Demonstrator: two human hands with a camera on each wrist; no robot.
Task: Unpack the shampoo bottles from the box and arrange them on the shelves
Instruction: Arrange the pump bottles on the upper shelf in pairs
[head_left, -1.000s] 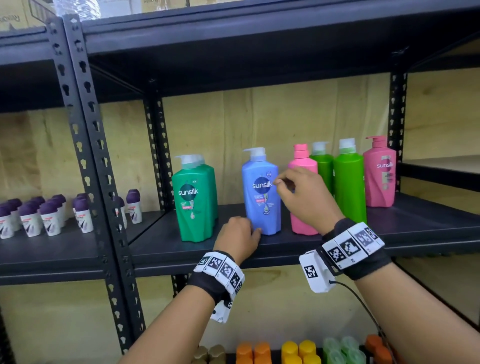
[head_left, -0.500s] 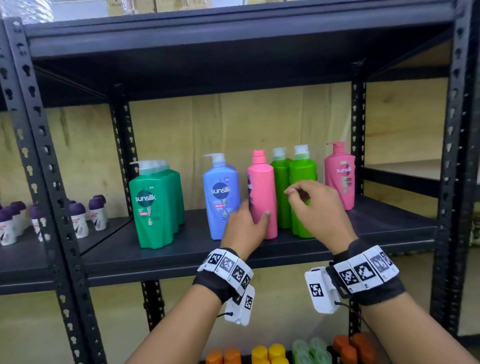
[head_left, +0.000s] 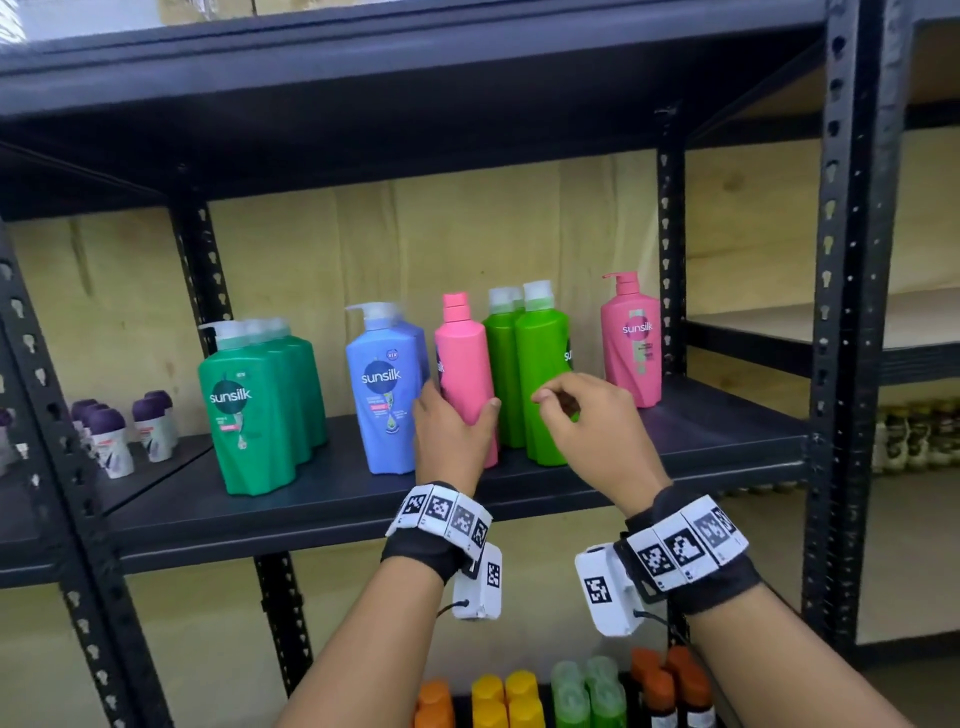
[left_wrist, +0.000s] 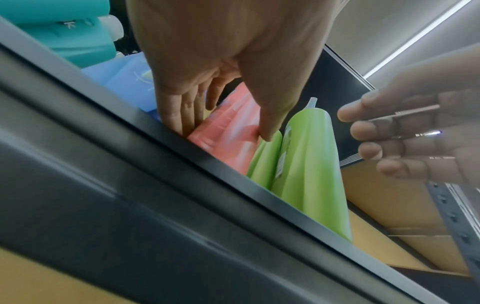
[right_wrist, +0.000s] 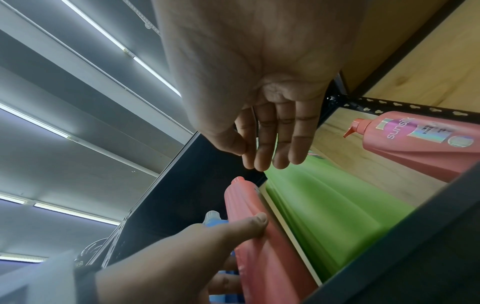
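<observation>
A row of shampoo bottles stands on the dark middle shelf (head_left: 701, 441). My left hand (head_left: 454, 426) grips a slim pink bottle (head_left: 462, 358) low on its body, thumb on its right side, fingers on its left; the left wrist view shows the same pink bottle (left_wrist: 228, 127) between thumb and fingers. Just right of it stand two light green bottles (head_left: 540, 374). My right hand (head_left: 576, 415) hovers in front of them with relaxed fingers (right_wrist: 275, 142), holding nothing. A blue pump bottle (head_left: 384, 384) stands to the left, and dark green pump bottles (head_left: 249, 410) beyond it.
A pink pump bottle (head_left: 631, 338) stands at the shelf's right end by the black upright (head_left: 670, 249). Small purple-capped bottles (head_left: 111, 436) fill the neighbouring left shelf. Orange, yellow and green caps (head_left: 519, 696) show on the shelf below. Another rack upright (head_left: 847, 322) stands at right.
My left hand moved off the shelf edge by the blue bottle and took hold of the slim pink bottle. My right hand let go of that bottle and shifted right to the light green ones.
</observation>
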